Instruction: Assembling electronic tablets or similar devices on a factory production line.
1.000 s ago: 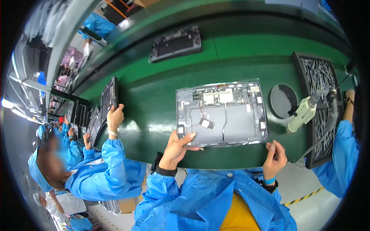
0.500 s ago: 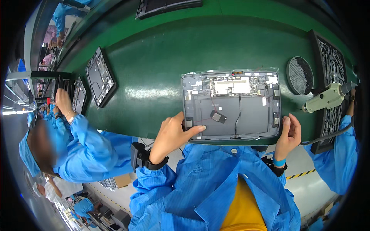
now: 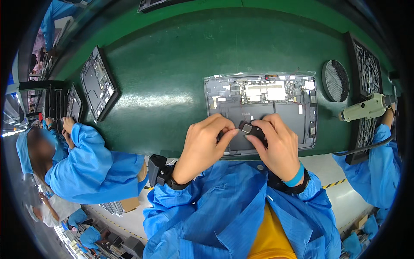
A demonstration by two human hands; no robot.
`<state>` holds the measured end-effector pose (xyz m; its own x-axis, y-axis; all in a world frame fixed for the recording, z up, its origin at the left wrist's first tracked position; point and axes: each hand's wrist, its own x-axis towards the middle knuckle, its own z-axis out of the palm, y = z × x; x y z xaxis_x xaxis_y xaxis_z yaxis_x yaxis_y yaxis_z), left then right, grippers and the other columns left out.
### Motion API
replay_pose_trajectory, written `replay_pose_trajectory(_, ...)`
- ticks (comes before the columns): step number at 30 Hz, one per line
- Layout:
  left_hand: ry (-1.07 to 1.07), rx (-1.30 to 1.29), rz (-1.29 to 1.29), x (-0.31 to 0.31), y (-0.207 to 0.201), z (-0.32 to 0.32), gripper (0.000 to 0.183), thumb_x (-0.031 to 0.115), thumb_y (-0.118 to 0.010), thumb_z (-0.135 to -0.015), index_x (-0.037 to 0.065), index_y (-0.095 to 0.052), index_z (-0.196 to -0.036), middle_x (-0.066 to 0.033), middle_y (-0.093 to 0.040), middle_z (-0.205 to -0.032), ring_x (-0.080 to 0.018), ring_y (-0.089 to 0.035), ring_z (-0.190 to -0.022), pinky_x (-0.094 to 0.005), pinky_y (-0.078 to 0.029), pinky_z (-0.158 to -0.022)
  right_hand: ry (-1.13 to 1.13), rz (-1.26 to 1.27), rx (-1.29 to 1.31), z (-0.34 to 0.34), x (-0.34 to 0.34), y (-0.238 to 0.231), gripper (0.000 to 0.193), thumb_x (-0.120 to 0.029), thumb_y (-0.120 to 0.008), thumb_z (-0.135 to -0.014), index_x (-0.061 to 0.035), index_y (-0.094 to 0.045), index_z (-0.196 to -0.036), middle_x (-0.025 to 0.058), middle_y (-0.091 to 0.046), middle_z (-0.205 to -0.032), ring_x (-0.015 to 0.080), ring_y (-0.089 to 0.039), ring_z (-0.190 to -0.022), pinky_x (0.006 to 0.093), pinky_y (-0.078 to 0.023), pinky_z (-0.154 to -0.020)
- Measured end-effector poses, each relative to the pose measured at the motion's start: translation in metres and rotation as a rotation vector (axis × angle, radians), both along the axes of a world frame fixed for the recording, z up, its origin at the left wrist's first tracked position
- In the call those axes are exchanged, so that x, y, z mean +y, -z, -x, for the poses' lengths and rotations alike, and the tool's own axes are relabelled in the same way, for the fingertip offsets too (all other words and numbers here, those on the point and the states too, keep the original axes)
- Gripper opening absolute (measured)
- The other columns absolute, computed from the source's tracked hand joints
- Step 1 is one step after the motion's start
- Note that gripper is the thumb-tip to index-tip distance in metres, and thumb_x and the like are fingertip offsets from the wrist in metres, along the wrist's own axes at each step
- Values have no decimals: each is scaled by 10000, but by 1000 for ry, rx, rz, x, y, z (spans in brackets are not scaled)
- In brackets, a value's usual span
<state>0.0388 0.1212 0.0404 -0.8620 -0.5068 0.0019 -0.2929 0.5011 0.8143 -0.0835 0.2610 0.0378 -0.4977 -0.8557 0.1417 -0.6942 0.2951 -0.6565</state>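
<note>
An opened laptop base (image 3: 290, 111) lies on the green bench in front of me, its circuit board (image 3: 264, 91) along the far side. Over its middle I hold a small black speaker (image 3: 247, 128) with a silvery square face and a thin red wire. My right hand (image 3: 279, 146) grips its right end between thumb and fingers. With thumb and forefinger pinched together, my left hand (image 3: 206, 141) is at the speaker's left end. The fingertips partly cover that end.
A round dimpled dish (image 3: 335, 81) and a long black tray (image 3: 366, 71) of thin strips stand at the right, beside a pale electric screwdriver (image 3: 364, 108). More open laptop bases (image 3: 98, 86) lie at the left, where a co-worker in blue (image 3: 92, 162) sits close.
Both hands have left the laptop base's edges and come together over its middle. The speaker, loose inside before, is now in my fingers. The co-worker's hands have moved at the left.
</note>
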Motion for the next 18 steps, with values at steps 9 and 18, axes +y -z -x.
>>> replay_pose_trajectory(9,-100,60,-155,-7,3,-9,76,13,-683,-754,-11,-611,-740,-23,-537,-612,-48,-373,-434,-226,-278,-406,124,15,-198,0,-5,0,209,2,-705,-697,-25,-595,-872,71,-583,-691,177,-558,-522,284,-449,-484)
replay_pose_trajectory(18,-103,50,-147,-10,3,-9,75,23,-671,-770,20,-602,-740,6,-502,-515,-20,-374,-415,-200,-262,-395,197,92,-360,11,-3,-5,211,-7,-702,-717,-26,-633,-915,54,-574,-702,108,-544,-544,230,-436,-469)
